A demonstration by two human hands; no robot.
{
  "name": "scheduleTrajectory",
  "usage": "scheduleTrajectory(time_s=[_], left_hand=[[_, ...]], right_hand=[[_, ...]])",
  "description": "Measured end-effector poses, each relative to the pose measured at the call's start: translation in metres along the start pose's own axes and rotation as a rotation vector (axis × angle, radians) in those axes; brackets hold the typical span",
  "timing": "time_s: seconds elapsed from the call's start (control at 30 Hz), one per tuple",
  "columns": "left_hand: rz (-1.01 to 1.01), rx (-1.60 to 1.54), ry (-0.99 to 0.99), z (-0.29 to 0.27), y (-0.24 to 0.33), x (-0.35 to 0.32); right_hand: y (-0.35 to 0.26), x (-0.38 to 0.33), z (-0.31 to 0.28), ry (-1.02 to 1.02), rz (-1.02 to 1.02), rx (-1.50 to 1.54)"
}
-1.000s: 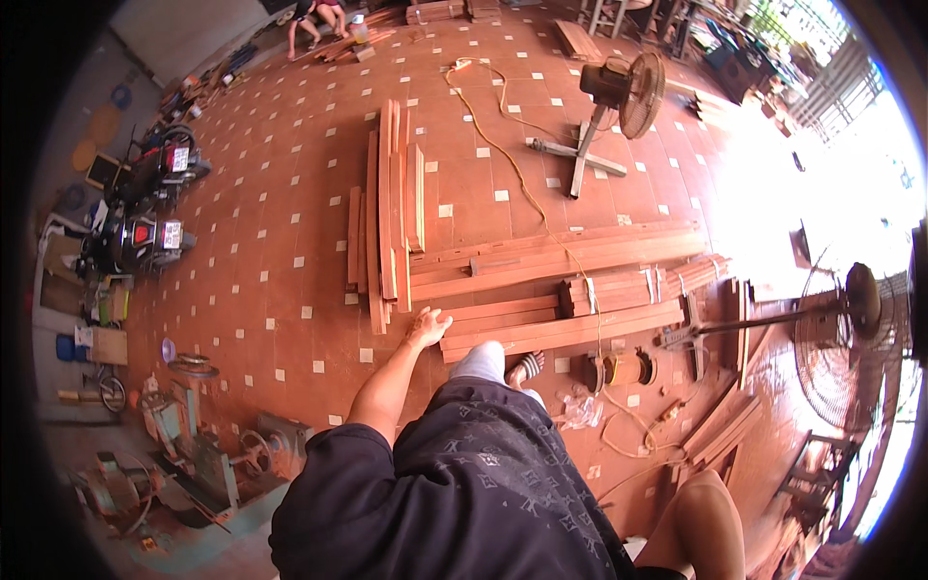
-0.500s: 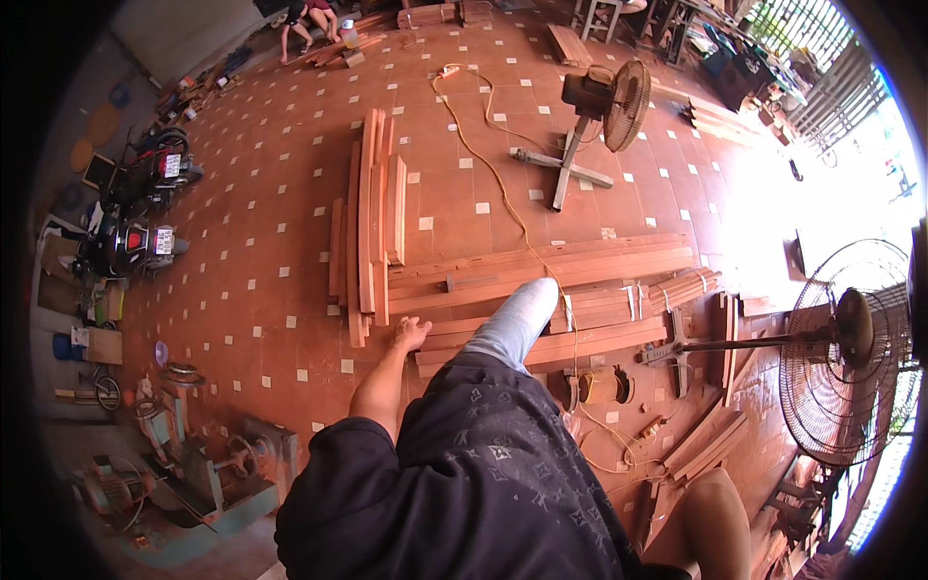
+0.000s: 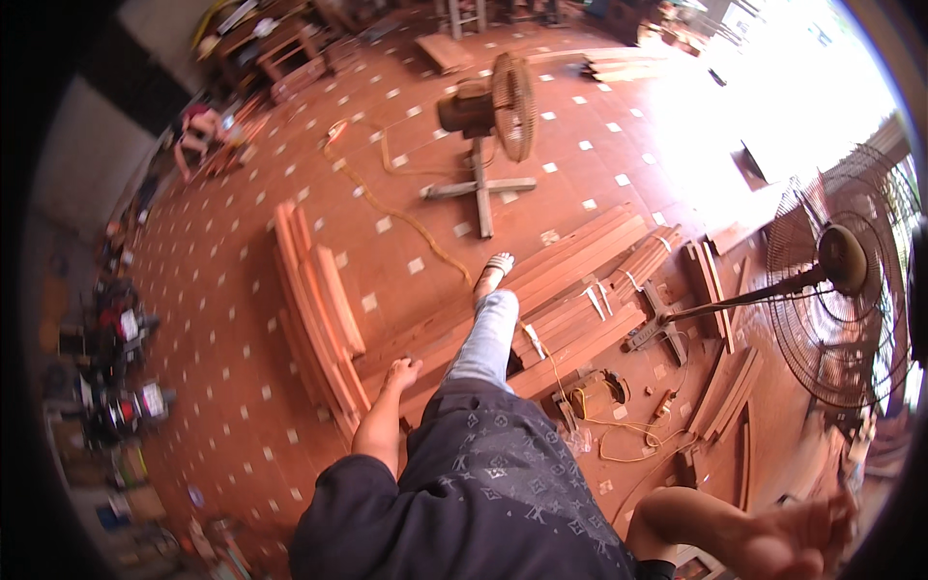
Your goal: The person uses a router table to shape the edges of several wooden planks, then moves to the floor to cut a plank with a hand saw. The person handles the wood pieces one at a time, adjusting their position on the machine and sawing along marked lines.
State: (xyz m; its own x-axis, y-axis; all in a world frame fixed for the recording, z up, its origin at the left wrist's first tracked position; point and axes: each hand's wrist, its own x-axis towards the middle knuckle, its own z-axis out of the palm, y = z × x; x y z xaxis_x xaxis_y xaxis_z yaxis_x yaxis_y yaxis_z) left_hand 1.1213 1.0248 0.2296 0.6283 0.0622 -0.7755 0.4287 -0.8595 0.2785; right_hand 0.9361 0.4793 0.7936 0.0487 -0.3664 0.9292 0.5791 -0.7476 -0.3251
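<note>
My left hand [image 3: 403, 372] hangs at my side over the reddish-brown planks, fingers loosely apart, with nothing seen in it. My right hand [image 3: 804, 543] is raised at the lower right, palm showing and fingers spread, blurred by motion. A stack of long planks [image 3: 314, 309] lies to the left of my left hand. Wider timber pieces [image 3: 580, 333], some bundled with white ties, lie ahead and to the right. My sandalled foot [image 3: 495, 268] is stretched forward, past the stacked timber.
A floor fan [image 3: 483, 116] stands ahead on a cross base. Another tall fan [image 3: 841, 259] leans in at the right. A yellow cord [image 3: 416, 230] runs over the tiled floor. Motorcycles [image 3: 126, 387] stand at the left. Another person [image 3: 205, 135] crouches at the far left.
My view has turned and moved forward; the far fan and planks shifted left. My right hand has come into view at the lower right. My foot now shows ahead.
</note>
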Motion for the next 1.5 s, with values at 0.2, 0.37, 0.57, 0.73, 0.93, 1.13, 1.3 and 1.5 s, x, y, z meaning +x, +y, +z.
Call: scheduleTrajectory(time_s=[0.2, 0.37, 0.57, 0.73, 0.93, 1.13, 1.3, 1.5], left_hand=[[0.098, 0.103, 0.038, -0.082, 0.071, 0.152], [0.189, 0.068, -0.128, -0.173, 0.173, 0.271], [-0.06, 0.066, -0.319, -0.286, 0.307, 0.294], [-0.181, 0.124, -0.447, -0.331, 0.344, 0.348], [-0.231, 0.194, -0.574, -0.326, 0.4, 0.398], [-0.292, 0.015, -0.674, -0.284, 0.436, 0.397], [-0.313, -0.127, -0.62, -0.242, 0.551, 0.374], [-0.207, -0.124, -0.504, -0.274, 0.741, 0.43]], right_hand=[[0.186, -0.076, 0.167, -0.452, 0.417, -0.128], [0.351, -0.159, 0.293, -0.564, 1.112, -0.367], [0.454, -0.316, 0.317, -0.755, 1.509, -0.693], [0.475, -0.368, 0.309, -0.743, 1.779, -0.843], [0.457, -0.421, 0.268, -0.471, 2.291, -0.952], [0.473, -0.444, 0.24, -0.439, 2.776, -0.913], [0.665, -0.371, 0.214, -1.336, 2.104, -1.038], [0.875, -0.241, 0.241, -0.436, 2.257, -0.754]])
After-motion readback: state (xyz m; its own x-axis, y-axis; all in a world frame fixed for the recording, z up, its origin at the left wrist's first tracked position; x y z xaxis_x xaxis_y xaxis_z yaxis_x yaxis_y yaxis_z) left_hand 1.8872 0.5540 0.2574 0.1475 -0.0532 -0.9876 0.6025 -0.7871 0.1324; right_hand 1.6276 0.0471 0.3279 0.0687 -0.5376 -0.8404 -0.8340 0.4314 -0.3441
